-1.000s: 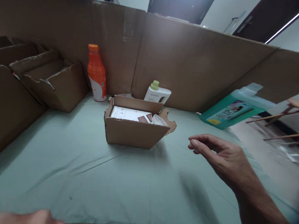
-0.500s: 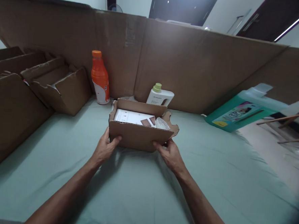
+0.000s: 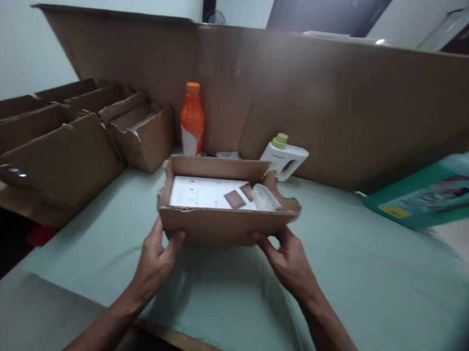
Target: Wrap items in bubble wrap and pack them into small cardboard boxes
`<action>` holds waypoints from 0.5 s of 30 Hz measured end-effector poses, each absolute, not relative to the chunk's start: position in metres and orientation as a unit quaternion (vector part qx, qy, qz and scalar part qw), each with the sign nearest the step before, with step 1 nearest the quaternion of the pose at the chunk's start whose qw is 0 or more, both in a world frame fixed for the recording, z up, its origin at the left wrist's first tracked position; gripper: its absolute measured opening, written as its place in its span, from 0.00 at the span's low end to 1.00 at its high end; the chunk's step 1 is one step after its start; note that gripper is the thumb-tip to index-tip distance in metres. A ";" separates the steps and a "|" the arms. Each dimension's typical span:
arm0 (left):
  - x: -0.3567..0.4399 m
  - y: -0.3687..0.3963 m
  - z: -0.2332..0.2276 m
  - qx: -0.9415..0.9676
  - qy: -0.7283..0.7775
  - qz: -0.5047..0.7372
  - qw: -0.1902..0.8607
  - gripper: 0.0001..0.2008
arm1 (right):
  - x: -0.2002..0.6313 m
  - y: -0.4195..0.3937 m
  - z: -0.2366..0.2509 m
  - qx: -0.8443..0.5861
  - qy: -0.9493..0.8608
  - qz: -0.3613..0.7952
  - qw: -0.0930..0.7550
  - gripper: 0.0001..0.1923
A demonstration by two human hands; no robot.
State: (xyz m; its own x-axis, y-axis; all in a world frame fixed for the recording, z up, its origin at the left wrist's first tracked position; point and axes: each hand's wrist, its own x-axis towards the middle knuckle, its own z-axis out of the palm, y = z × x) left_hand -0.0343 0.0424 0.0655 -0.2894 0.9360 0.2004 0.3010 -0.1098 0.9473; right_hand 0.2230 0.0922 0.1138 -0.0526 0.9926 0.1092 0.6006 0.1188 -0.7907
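Note:
A small open cardboard box (image 3: 219, 230) is held between my two hands above the green cloth. My left hand (image 3: 156, 258) grips its left end, thumb on the front wall and the other fingers partly hidden behind and beneath. On the right end, my right hand (image 3: 287, 258) has its thumb against the front wall, fingers mostly out of sight below. Inside the box lie a white printed carton (image 3: 201, 192) with brown squares and a clear plastic wrapping (image 3: 265, 197) at its right.
Behind stand an orange bottle (image 3: 192, 120) and a white bottle with a green cap (image 3: 285, 157), before a tall cardboard panel (image 3: 322, 96). Several open cardboard boxes (image 3: 60, 159) fill the left side. A large jug of green liquid (image 3: 436, 193) leans at right, on the cloth (image 3: 352, 267).
The box looks larger and nearer, drawn toward me by both hands and tipped so more of its inside shows. My view has turned left, so the background has shifted right.

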 end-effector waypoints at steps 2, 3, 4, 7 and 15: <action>-0.028 0.043 0.063 0.540 0.580 0.537 0.288 0.24 | 0.231 0.096 0.109 -0.603 -0.662 0.279 0.346 0.18; -0.026 0.044 0.060 0.548 0.577 0.537 0.282 0.25 | 0.235 0.099 0.106 -0.605 -0.663 0.276 0.344 0.18; -0.024 0.044 0.057 0.551 0.578 0.537 0.273 0.25 | 0.236 0.103 0.103 -0.603 -0.667 0.276 0.341 0.17; -0.035 0.038 0.044 0.527 0.606 0.547 0.237 0.23 | 0.217 0.123 0.095 -0.556 -0.695 0.312 0.333 0.20; -0.123 0.014 0.026 0.374 0.746 0.547 0.062 0.26 | 0.038 0.222 0.079 -0.310 -0.799 0.444 0.260 0.32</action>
